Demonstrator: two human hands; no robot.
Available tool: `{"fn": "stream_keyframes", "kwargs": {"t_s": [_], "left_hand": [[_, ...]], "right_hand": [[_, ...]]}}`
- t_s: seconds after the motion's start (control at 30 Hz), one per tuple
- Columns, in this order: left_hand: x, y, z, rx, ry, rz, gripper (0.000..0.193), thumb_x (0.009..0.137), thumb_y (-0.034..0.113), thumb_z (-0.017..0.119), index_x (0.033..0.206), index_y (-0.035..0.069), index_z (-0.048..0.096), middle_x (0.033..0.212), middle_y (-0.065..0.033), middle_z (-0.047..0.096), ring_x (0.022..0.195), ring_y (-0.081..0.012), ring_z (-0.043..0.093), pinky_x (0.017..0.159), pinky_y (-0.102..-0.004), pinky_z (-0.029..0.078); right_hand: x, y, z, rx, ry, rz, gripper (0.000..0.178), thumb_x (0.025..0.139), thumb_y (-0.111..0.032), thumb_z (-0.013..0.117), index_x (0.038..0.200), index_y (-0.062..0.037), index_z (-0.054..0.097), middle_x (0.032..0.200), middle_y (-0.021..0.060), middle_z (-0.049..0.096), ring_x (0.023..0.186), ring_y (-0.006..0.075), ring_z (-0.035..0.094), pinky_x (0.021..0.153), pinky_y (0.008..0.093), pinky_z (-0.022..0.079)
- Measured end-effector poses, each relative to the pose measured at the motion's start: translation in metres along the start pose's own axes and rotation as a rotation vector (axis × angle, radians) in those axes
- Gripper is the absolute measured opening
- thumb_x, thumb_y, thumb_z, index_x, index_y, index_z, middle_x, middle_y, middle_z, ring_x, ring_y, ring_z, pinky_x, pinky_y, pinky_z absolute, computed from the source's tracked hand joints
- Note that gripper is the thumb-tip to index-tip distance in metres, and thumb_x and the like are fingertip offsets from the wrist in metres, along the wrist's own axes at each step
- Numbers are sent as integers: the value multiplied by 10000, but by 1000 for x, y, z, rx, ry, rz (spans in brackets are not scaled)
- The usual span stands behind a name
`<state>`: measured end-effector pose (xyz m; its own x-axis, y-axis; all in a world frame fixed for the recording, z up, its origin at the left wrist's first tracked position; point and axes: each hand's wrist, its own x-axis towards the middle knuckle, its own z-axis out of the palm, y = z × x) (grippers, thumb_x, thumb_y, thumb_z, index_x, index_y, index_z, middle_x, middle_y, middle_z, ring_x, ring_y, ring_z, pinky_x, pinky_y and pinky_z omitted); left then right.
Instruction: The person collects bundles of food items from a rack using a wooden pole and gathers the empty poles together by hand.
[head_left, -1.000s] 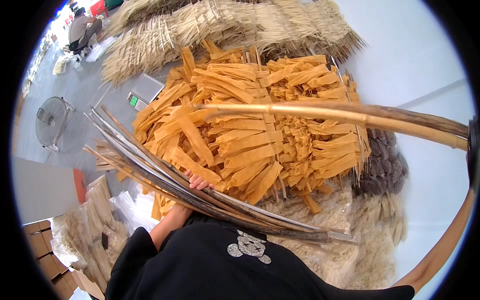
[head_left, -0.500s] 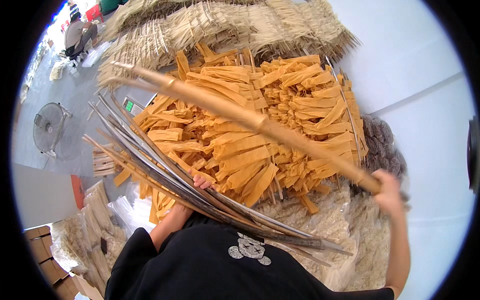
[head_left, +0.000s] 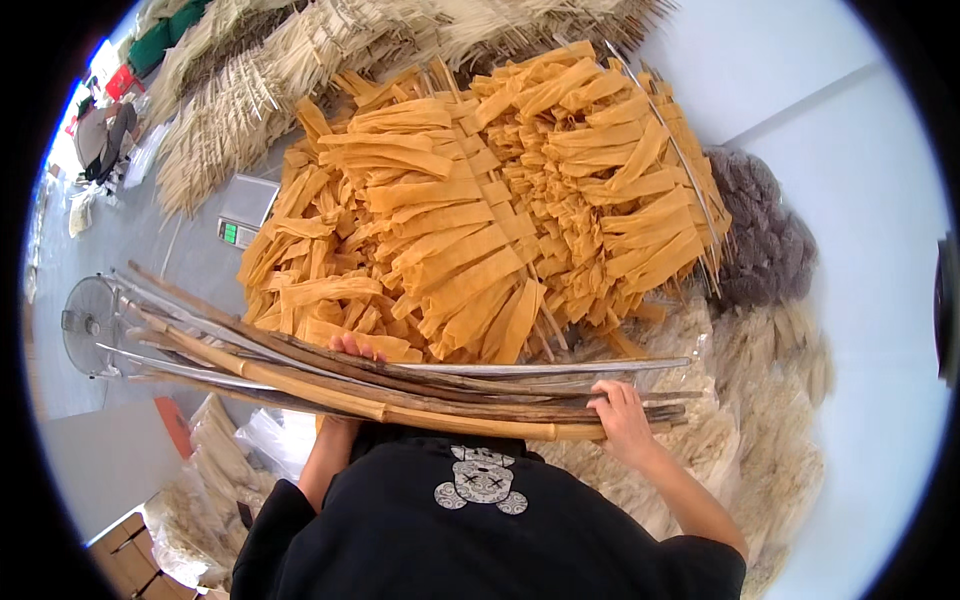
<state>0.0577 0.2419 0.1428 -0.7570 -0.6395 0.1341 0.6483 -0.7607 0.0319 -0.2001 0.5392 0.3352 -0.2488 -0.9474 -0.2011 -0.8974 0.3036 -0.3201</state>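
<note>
A bundle of long sticks and poles [head_left: 440, 388] lies crosswise in front of my body, brown, grey and silvery. On its near side is a thick tan bamboo pole [head_left: 400, 413]. My left hand [head_left: 357, 347] is wrapped around the bundle left of its middle; its fingertips show over the far side, the palm is hidden beneath. At the right end, my right hand [head_left: 625, 425] is closed on the sticks, fingers over the top. Just beyond the bundle rises a big heap of yellow-orange, cloth-like strips [head_left: 440, 215], several rows with sticks among them.
Pale, straw-like bundles [head_left: 400, 40] stretch along the back. Dark brown bagged material [head_left: 755, 225] and clear bags of pale stuff [head_left: 770, 370] sit at right by a white wall. Left are a scale [head_left: 248, 205], a floor fan [head_left: 90, 325] and a crouching person [head_left: 95, 140].
My right hand has come in from the far right, bringing the bamboo pole down onto the bundle. The bundle has swung from slanting to nearly level. My view has shifted too.
</note>
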Motion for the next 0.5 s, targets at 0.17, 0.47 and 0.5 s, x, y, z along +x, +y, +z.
{"fn": "stream_keyframes", "kwargs": {"t_s": [0.17, 0.47, 0.5], "left_hand": [[14, 1, 32, -66, 72, -130, 413, 935, 358, 254, 924, 142, 606, 865, 7, 609, 906, -201, 514, 992, -400, 275], [18, -15, 26, -72, -162, -275, 387, 859, 354, 302, 723, 135, 590, 573, 23, 564, 676, -139, 497, 943, -362, 262], [16, -18, 26, -72, -113, -282, 390, 846, 367, 307, 707, 138, 589, 549, 19, 565, 640, -139, 498, 932, -349, 268]], "right_hand": [[-4, 14, 16, -63, -123, -29, 734, 588, -65, 736, 1218, -56, 358, 1236, 171, 344, 1163, 364, 361, 978, 457, 317], [57, 43, -9, 368, -663, 164, 609, 805, -358, 616, 1265, -35, 382, 1269, 201, 420, 1167, 332, 422, 955, 403, 375], [70, 47, -6, 362, -565, 155, 563, 835, -344, 580, 1259, -26, 391, 1264, 198, 434, 1159, 316, 438, 945, 398, 386]]}}
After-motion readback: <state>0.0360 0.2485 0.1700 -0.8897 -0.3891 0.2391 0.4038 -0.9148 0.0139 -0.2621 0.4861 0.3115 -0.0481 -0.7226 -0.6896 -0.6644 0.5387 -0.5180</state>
